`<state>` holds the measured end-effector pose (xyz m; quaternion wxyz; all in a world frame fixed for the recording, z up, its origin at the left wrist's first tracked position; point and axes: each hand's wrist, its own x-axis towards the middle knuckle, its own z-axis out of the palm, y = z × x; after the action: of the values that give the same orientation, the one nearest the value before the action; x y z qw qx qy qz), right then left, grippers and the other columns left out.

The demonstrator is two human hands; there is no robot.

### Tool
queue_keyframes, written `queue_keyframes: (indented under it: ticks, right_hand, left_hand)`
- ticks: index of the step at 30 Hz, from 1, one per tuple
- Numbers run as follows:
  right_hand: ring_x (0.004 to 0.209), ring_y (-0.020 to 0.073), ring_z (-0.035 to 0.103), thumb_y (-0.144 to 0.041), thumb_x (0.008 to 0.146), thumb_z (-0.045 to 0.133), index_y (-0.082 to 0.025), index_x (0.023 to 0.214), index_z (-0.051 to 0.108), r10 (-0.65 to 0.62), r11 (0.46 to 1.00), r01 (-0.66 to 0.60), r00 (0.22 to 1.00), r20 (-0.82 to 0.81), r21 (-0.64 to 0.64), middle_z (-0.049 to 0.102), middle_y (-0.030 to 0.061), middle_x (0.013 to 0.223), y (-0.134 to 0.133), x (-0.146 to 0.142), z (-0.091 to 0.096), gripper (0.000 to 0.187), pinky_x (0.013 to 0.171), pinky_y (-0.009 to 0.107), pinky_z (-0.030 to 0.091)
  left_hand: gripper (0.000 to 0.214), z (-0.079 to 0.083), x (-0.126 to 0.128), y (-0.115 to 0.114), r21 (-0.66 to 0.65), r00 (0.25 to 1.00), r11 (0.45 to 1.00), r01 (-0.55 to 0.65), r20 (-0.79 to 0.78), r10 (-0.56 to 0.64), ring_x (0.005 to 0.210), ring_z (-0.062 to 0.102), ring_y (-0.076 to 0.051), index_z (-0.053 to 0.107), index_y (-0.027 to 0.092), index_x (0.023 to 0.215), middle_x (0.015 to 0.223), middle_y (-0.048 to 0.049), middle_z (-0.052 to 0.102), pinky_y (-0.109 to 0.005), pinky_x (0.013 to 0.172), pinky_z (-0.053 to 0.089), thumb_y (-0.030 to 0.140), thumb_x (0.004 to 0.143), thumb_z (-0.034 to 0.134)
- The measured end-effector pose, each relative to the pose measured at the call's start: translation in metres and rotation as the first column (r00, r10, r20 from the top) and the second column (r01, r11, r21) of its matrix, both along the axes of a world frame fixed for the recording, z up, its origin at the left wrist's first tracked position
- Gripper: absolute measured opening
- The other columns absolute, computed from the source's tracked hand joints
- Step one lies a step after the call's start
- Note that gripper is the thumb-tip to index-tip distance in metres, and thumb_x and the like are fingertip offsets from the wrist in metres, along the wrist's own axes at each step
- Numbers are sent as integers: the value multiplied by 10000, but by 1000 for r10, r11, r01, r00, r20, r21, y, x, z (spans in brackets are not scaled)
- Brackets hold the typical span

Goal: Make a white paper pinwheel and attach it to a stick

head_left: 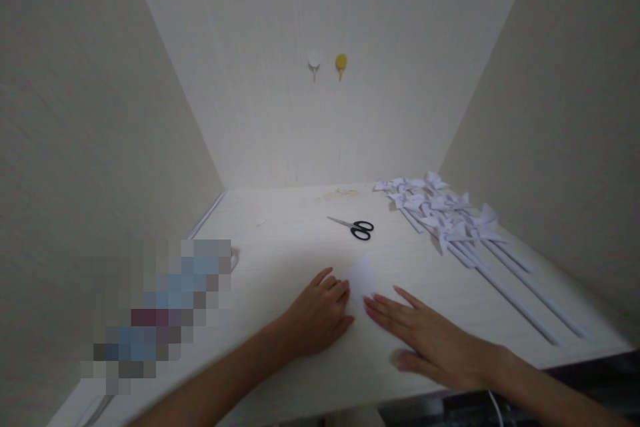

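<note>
A small piece of white paper [363,277] lies on the white tabletop between my two hands. At its left edge is my left hand [320,313], its fingers curled and pressed together at the paper. My right hand [425,333] lies low over the table, fingers stretched out, with the fingertips touching the paper's lower right edge. Beyond the paper rests a pair of scissors [355,227] with black handles, its blades pointing left.
Several white paper pinwheels [425,207] on rolled paper sticks are piled along the right side. A pixelated, blurred-out object [165,310] lies at the left. Pale scraps [343,194] sit near the back wall, where a white hook [314,61] and a yellow hook [341,62] hang.
</note>
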<state>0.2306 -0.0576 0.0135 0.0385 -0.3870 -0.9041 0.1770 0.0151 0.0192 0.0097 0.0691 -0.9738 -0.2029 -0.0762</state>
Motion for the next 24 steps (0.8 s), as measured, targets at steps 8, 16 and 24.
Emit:
queue_keyframes:
  ticks: [8,16,24]
  right_hand:
    - [1231,199,167,-417,810,351,-234,1301,145,40,997,-47,994,-97,-67,218,49,1345,-29,-2,10,563,1008,436,46]
    - [1164,155,328,-383,838,287,-183,1253,313,-171,973,191,973,-155,128,357,59,1286,32,-10,-8,462,977,329,250]
    - [1205,189,247,-312,835,262,-122,1251,305,-283,898,302,953,-108,319,304,94,1310,101,-59,-25,459,968,416,212]
  left_hand:
    - [338,-2,-14,13,-45,997,997,70,44,-68,1023,441,-154,427,145,1114,1107,-67,516,-334,986,194,248,797,365]
    - [427,-7,-43,70,-44,997,998,-41,-67,38,1193,268,-196,342,147,1207,1269,-100,378,-364,977,186,336,835,254]
    - [448,-5,-40,106,-21,960,964,-266,-103,262,1211,228,-201,340,116,1201,1301,-116,326,-378,974,180,343,827,243]
